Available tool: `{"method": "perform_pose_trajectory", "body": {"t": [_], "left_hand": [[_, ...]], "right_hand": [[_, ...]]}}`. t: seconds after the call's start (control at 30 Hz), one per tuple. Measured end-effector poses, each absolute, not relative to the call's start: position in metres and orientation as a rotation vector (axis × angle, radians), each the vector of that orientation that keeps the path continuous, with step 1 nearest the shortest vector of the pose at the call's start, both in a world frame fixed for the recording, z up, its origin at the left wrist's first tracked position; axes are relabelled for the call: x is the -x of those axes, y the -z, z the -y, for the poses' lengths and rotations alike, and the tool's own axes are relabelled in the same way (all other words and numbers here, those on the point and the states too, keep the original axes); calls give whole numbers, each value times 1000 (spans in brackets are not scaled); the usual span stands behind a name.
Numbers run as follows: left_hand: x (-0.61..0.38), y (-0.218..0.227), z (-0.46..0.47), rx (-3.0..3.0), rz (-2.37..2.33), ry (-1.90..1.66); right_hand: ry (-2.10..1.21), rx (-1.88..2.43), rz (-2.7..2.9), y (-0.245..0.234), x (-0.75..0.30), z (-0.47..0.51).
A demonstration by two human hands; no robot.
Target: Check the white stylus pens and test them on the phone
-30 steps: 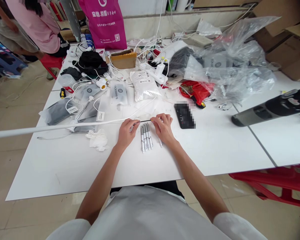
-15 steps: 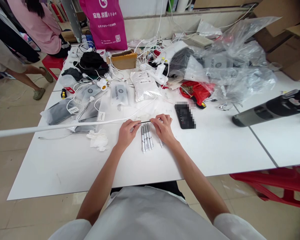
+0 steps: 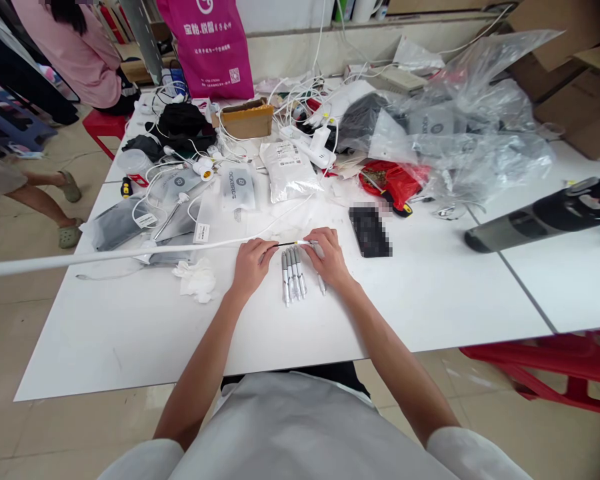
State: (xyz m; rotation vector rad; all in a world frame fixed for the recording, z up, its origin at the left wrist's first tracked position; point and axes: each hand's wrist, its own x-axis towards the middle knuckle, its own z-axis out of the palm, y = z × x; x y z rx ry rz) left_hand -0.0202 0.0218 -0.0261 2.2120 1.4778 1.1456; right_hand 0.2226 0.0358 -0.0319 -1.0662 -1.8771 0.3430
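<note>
My left hand (image 3: 253, 268) and my right hand (image 3: 327, 258) rest on the white table (image 3: 130, 347), pinching a long white cable (image 3: 130, 252) between them. A short thin black section (image 3: 287, 244) of it shows between my hands. Just below that section lie several silver marker pens (image 3: 293, 277) side by side. One more silver pen (image 3: 321, 285) lies under my right hand, partly hidden by it. A crumpled white tissue (image 3: 196, 280) sits left of my left hand.
Packaged cables in plastic bags (image 3: 237, 189), a black phone (image 3: 370, 231) with a blurred face and a black-and-grey handheld vacuum (image 3: 545, 213) lie on the table. Clear plastic sheeting and tangled white cords fill the far side. Red stools and several co-workers stand beyond the table.
My hands have drawn slightly closer, and a white tip now shows beside my right hand. A co-worker's legs have moved across the floor at the left.
</note>
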Motion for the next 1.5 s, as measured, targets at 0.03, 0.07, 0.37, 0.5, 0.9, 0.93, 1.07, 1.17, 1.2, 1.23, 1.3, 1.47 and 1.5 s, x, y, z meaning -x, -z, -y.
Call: {"method": "perform_pose_trajectory", "body": {"t": [0.03, 0.07, 0.37, 0.5, 0.9, 0.93, 1.07, 1.17, 1.2, 1.23, 1.3, 1.47, 1.5], "left_hand": [[21, 26, -22, -2211, -1471, -1138], [22, 26, -23, -2212, -1457, -1133], [14, 20, -13, -2150, -1285, -1079], [5, 13, -2, -1884, -1219, -1052], [-3, 1, 5, -1680, -1136, -1143], [-3, 1, 5, -1676, -1133, -1146], [-3, 0, 6, -1666, -1104, -1155], [-3, -1, 7, -1651, -1112, -1140], [-3, -2, 7, -1642, -1111, -1133], [-3, -2, 8, -1636, -1107, -1125], [-4, -3, 8, -1633, -1092, -1112], [-4, -3, 9, -1660, -1087, -1096], [-4, -3, 9, -1666, -1096, -1104]], "right_hand": [[-372, 1060, 1852, 31, -223, -36], [-421, 1054, 1821, 30, -223, -35], [-869, 997, 1366, 8, -217, -30], [-854, 928, 1521, -13, -208, -22], [-679, 1002, 1897, -53, -194, -5], [-672, 989, 1890, -54, -195, -5], [-695, 939, 1811, -55, -196, -6], [-738, 957, 1725, -52, -197, -7], [-742, 966, 1716, -51, -197, -7], [-742, 975, 1718, -51, -197, -6], [-734, 982, 1739, -52, -197, -6], [-717, 964, 1791, -58, -197, -5], [-720, 963, 1803, -59, -197, -5]]}}
